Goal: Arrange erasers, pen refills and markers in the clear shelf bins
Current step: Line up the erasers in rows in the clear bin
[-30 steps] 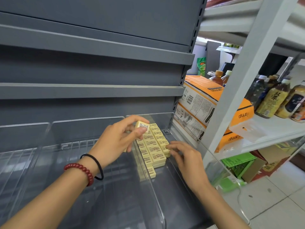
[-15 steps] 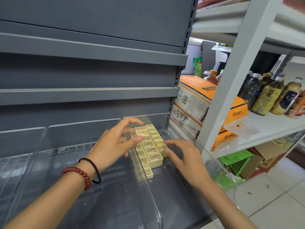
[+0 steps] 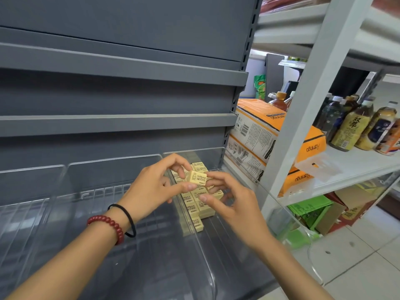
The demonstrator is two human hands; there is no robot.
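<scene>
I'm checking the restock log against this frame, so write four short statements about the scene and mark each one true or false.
1. The left hand pinches a yellow eraser above the stacked erasers. True.
2. The stacked erasers lie in the leftmost clear bin. False: they lie in the rightmost clear bin, beside the grey shelf unit's right upright.
3. The left wrist carries a red bead bracelet and a black hair tie. True.
4. The orange cartons sit inside a clear bin. False: they are stacked on the white rack to the right.
</scene>
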